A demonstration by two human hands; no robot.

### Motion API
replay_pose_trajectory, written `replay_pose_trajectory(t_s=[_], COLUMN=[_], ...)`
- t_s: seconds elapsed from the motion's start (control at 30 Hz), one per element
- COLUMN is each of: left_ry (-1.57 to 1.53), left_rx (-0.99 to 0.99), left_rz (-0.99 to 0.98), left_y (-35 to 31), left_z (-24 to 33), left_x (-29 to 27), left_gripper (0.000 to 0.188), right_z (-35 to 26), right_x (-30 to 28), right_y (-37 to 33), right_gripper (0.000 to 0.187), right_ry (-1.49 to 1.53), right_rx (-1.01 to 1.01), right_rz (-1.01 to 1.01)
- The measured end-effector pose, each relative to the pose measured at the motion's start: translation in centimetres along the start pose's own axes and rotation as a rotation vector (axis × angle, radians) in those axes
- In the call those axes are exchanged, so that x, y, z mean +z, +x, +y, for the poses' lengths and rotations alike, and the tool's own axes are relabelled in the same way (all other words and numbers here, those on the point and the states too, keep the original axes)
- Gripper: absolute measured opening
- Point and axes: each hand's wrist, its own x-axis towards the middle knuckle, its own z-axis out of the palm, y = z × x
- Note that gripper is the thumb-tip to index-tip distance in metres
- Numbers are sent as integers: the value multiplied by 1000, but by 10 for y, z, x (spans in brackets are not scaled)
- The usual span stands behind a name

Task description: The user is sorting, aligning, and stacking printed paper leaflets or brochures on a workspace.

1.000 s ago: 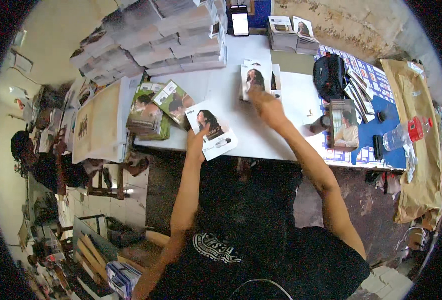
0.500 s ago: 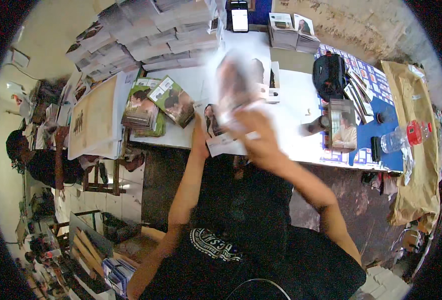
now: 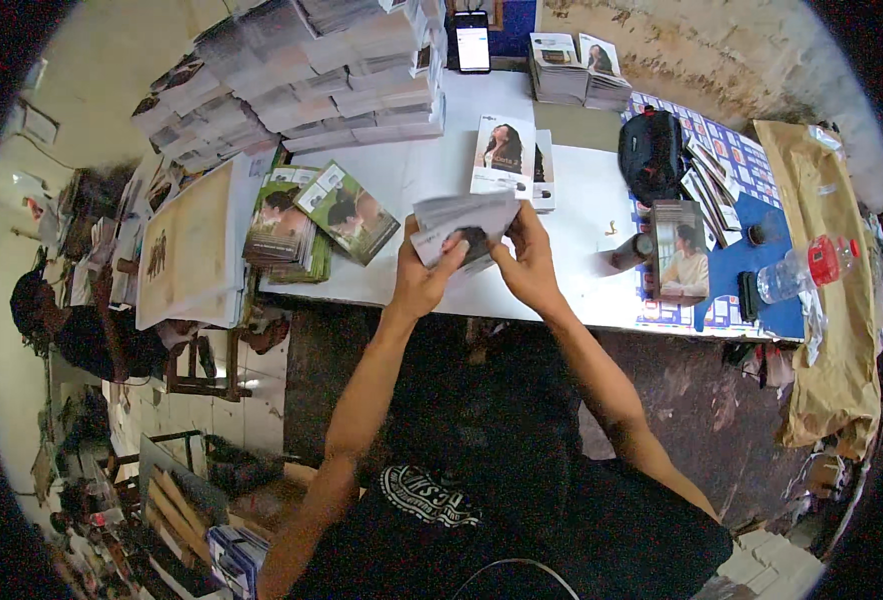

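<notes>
Between my two hands, just over the front edge of the white table (image 3: pixel 352 279), is a small bunch of white booklets (image 3: pixel 462 216), fanned and slightly blurred. A dark-haired person's picture shows on the front one. My left hand (image 3: pixel 426 280) pinches the bunch at its lower left, thumb across the front. On the opposite side my right hand (image 3: pixel 530 264) grips the right edge. Right behind them lie white booklets with a long-haired person on the cover (image 3: pixel 505 150), overlapping others. To the left, green-covered booklets (image 3: pixel 350 212) rest in an uneven pile.
Tall stacks of printed sheets (image 3: pixel 352 85) fill the back left. A phone (image 3: pixel 472 45) stands upright at the back, near two booklet piles (image 3: pixel 580 72). On the right are a black pouch (image 3: pixel 652 155), a dark cylinder (image 3: pixel 632 252) and a plastic bottle (image 3: pixel 797 277). Another person (image 3: pixel 97 325) is far left.
My right hand, blurred and raised with a booklet before, has come down toward the left. Both hands now hold the booklets together, and my left hand has moved slightly right.
</notes>
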Motion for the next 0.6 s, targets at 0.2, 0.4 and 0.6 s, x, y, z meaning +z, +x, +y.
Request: replay_pose_trajectory(t_s=[0.2, 0.4, 0.6], left_ry=[-187, -154, -144], left_rx=[-23, 167, 36], left_rz=[162, 122, 251], left_y=[-17, -13, -20], left_z=[-41, -27, -59], left_x=[24, 19, 25], left_gripper=[44, 35, 41], right_z=[55, 39, 53], right_x=[2, -1, 4], right_y=[-26, -19, -25], right_gripper=[29, 26, 24], right_ry=[77, 148, 20], right_rx=[244, 174, 328], right_rz=[-22, -72, 22])
